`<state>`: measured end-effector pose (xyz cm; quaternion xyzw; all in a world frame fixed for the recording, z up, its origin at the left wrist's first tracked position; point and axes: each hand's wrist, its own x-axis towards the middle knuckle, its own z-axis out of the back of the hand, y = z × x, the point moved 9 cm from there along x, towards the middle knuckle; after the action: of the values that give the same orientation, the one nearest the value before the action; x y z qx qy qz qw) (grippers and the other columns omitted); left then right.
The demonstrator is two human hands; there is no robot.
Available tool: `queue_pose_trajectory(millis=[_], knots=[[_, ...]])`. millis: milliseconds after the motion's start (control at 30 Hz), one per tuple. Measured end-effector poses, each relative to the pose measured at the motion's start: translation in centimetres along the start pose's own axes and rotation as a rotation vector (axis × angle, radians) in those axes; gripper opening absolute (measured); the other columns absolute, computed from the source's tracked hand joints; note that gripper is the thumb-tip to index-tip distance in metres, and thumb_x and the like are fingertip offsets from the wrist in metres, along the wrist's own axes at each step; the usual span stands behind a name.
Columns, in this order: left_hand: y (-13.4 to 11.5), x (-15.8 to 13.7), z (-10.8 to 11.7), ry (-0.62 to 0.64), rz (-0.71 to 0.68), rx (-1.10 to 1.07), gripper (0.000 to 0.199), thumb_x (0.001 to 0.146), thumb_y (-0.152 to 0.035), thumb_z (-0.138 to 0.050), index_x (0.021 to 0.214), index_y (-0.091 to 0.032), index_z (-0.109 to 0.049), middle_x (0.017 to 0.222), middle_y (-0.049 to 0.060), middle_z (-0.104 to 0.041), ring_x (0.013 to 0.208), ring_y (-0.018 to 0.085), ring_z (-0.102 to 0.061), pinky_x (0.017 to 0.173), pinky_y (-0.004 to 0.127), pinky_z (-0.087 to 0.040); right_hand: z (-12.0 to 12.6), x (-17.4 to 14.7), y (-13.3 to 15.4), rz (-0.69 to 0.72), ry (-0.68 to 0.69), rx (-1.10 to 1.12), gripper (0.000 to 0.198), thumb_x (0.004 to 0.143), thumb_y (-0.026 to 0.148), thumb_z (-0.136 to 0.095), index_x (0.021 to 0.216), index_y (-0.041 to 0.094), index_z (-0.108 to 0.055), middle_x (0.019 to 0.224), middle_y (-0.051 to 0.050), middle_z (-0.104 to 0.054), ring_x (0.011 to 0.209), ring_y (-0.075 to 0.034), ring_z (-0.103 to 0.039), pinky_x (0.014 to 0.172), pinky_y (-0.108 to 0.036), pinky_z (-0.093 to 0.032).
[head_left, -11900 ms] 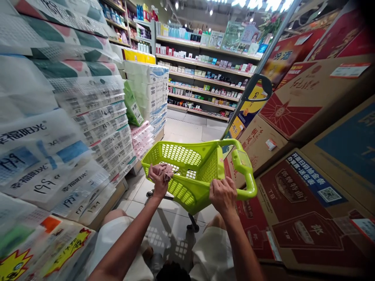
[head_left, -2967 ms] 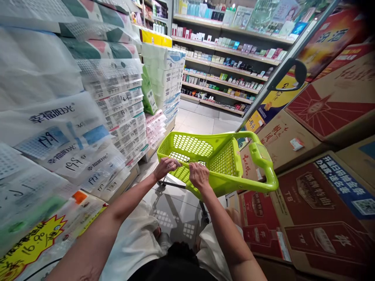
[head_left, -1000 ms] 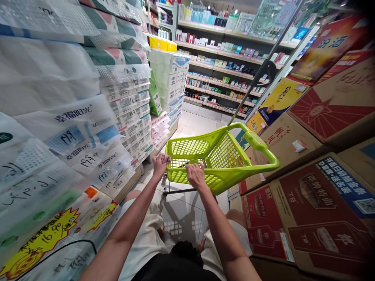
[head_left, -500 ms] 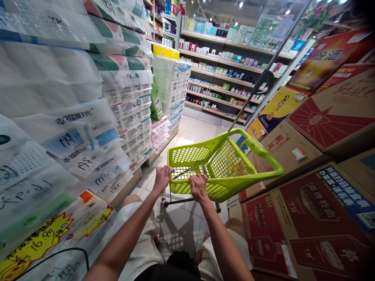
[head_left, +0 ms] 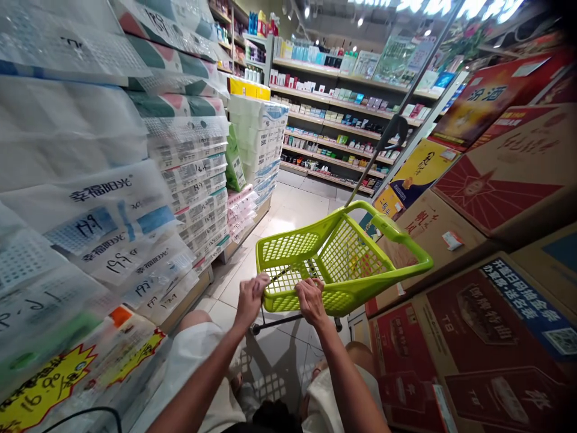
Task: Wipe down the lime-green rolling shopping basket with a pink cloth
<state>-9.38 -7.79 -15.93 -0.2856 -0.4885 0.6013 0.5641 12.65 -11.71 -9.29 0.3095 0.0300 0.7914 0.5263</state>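
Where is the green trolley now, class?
In the head view, right of centre, the green trolley stands between stacked packs and cartons, right hand on its near rim.

Basket (head_left: 356, 293): uniform lime green, sides and base pierced in a lattice pattern. Floor (head_left: 282, 211): pale grey tile, darker joint lines; shadow (head_left: 270, 386) dark grey, dappled with a grid of light squares. Shorts (head_left: 198, 370): white. Near wrapped packs (head_left: 108, 222): white, blue patches, black handwriting. Stack behind (head_left: 180, 105): dark green and pink rounded shapes on white. Upright pack beyond (head_left: 234, 159): green. Pack atop the far stack (head_left: 268, 141): yellow (head_left: 249, 89). Jagged price sign (head_left: 49, 385): yellow, red outline, black figures. Upper carton (head_left: 500, 171): brown with red starburst. Lower carton (head_left: 455, 343): dark red, pale line motif. Notice on it (head_left: 518, 300): blue, white characters, black-and-white QR code (head_left: 561, 341).
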Motion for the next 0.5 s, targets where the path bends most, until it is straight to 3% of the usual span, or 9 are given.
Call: queue_pose_trajectory(millis=[67, 233, 300, 500], knots=[[0.5, -0.9, 0.1, -0.013, -0.011, 0.007, 0.006, 0.091, -0.028, -0.062, 0.094, -0.025, -0.067, 0.099, 0.005, -0.053, 0.093, 0.023, -0.056, 0.093, 0.037, -0.052, 0.3, -0.3, -0.2, 0.01, 0.001, -0.001, 0.044, 0.109, 0.026, -0.024, 0.078, 0.024, -0.055, 0.079, 0.0, -0.065, 0.087, -0.018, -0.057, 0.103, -0.039, -0.029], [-1.1, 8.6, 0.6, -0.04, 0.234, 0.016, 0.006, 0.084, -0.019, -0.066, 0.084, -0.022, -0.061, 0.091, 0.004, -0.05, 0.085, 0.022, -0.053, 0.078, 0.032, -0.05, 0.9, -0.5, -0.4, 0.003, 0.048, 0.045, 0.046, 0.11, 0.029, -0.021, 0.078, 0.024, -0.054, 0.08, -0.001, -0.066, 0.087, -0.019, -0.058, 0.103, -0.04, -0.031], [-1.2, 9.6, 0.6, -0.057, 0.288, 0.005, 0.007, 0.084, -0.021, -0.068, 0.086, -0.021, -0.062, 0.092, 0.004, -0.051, 0.083, 0.021, -0.053, 0.077, 0.032, -0.05, 1.0, -0.6, -0.5, -0.007, 0.052, 0.067, 0.047, 0.111, 0.03, -0.02, 0.079, 0.024, -0.054, 0.081, -0.001, -0.067, 0.088, -0.019, -0.059, 0.103, -0.04, -0.031], [1.8, -1.4, -1.1, -0.001, 0.136, -0.087, 0.019, 0.093, -0.042, -0.064, 0.098, -0.023, -0.067, 0.098, 0.004, -0.056, 0.088, 0.02, -0.06, 0.082, 0.033, -0.055, 0.8, -1.2, -1.5, -0.007, 0.047, 0.067, 0.046, 0.11, 0.03, -0.021, 0.078, 0.025, -0.054, 0.08, -0.001, -0.067, 0.088, -0.02, -0.058, 0.104, -0.041, -0.03]])
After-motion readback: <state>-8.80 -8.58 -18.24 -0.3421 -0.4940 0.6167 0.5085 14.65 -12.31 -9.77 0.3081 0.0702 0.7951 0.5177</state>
